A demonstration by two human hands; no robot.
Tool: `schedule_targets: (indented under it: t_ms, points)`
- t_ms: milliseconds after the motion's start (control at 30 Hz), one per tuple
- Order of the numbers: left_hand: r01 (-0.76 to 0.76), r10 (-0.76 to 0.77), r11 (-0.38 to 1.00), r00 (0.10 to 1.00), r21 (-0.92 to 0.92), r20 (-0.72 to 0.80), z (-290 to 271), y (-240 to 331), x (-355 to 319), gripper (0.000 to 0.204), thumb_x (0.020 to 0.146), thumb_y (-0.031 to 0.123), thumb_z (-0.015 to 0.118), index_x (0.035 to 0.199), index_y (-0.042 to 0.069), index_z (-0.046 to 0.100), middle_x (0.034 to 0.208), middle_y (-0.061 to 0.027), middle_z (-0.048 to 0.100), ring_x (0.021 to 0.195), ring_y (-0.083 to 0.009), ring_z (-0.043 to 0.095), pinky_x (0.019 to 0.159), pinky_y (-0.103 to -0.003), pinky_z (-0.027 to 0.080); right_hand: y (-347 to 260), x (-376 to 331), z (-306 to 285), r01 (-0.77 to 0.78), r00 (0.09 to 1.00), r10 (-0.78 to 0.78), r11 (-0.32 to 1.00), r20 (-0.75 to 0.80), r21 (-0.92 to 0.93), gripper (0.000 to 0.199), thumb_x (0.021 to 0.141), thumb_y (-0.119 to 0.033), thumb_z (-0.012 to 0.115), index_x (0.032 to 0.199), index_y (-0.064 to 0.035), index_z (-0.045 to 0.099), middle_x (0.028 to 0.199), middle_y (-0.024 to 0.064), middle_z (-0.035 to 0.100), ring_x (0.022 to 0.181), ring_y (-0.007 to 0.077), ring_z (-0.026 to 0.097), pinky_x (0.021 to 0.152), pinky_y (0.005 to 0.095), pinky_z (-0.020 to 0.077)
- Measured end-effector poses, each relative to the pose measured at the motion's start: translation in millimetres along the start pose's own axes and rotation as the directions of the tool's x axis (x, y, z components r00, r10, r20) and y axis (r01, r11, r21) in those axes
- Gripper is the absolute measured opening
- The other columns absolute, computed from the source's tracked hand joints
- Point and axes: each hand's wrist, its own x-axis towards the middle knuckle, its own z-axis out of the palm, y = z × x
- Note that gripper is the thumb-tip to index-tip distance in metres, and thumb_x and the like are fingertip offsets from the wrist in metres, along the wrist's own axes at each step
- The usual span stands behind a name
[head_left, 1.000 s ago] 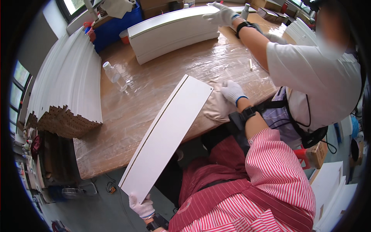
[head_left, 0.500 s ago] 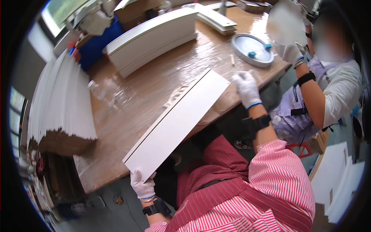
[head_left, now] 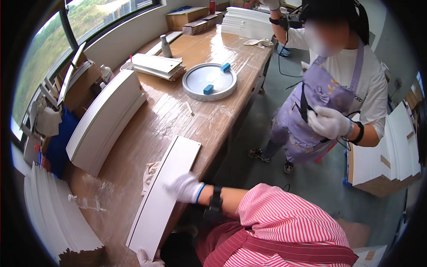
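A long white board (head_left: 153,218) with a dark groove along its left side lies over the table's front edge. My left hand (head_left: 149,259), in a white glove, grips its near end; the lower edge of the picture cuts this hand off. Over the middle of the board is my gloved right hand (head_left: 184,187), its fingers smeared by motion, so their pose is unclear. A crumpled beige cloth (head_left: 151,177) shows at the board's left side, partly covered by it.
On the film-covered table (head_left: 178,122) stand stacked white panels (head_left: 106,118), a round grey tray (head_left: 191,91) with two blue blocks, and a grey bottle (head_left: 166,46). A clear bottle (head_left: 84,202) lies near more panels (head_left: 53,218). A co-worker (head_left: 307,111) in a purple apron stands right.
My right hand has come from beyond the board's far end onto its middle. The view has turned right, showing more of the co-worker. My left hand stays on the board's near end.
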Motion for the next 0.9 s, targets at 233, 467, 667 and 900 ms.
schedule_targets:
  t_ms: [233,467,667,900]
  points:
    - [-0.059,0.059,0.998,0.998,-0.01,-0.001,23.7,2.8,2.1,0.043,0.103,0.026,0.059,0.135,-0.002,0.056,0.12,-0.0211,0.066,0.089,-0.0332,0.066,0.073,-0.04,0.061,124.4,-4.4,-92.3,-0.647,0.716,0.664,0.747,-0.214,0.154,0.025,0.094,-0.032,0.054,0.1,-0.01,0.065,0.093,0.0212,0.071,0.089,0.0418,0.068,0.08,0.0545,0.052]
    - [-0.038,0.04,0.998,0.999,0.052,-0.028,23.3,-2.8,11.9,0.04,0.102,0.026,0.058,0.132,-0.001,0.057,0.123,-0.0185,0.065,0.104,-0.0339,0.064,0.087,-0.048,0.059,166.5,19.2,-91.6,-0.528,0.692,0.654,0.747,-0.305,0.403,0.024,0.094,-0.031,0.062,0.102,-0.0094,0.067,0.106,0.0207,0.068,0.101,0.0403,0.064,0.088,0.0493,0.0503]
    - [-0.026,0.031,0.995,0.998,0.1,-0.052,43.1,-1.2,-2.2,0.043,0.101,0.029,0.059,0.134,0.0,0.057,0.123,-0.0173,0.066,0.106,-0.0343,0.065,0.087,-0.048,0.059,242.4,60.7,-90.0,-0.638,0.648,0.631,0.756,-0.425,0.149,0.023,0.091,-0.032,0.063,0.098,-0.0104,0.069,0.106,0.0189,0.067,0.105,0.0383,0.063,0.092,0.0495,0.0497]
    - [0.358,-0.357,0.931,0.934,0.071,-0.027,-107.7,11.7,59.9,0.053,0.1,0.049,0.055,0.139,0.013,0.057,0.12,-0.0182,0.066,0.078,-0.0266,0.062,0.065,-0.038,0.054,297.9,96.3,-95.4,-0.658,0.699,0.585,0.752,-0.411,-0.049,0.028,0.089,-0.032,0.06,0.089,-0.0072,0.074,0.093,0.0173,0.072,0.097,0.037,0.067,0.087,0.0488,0.0507]
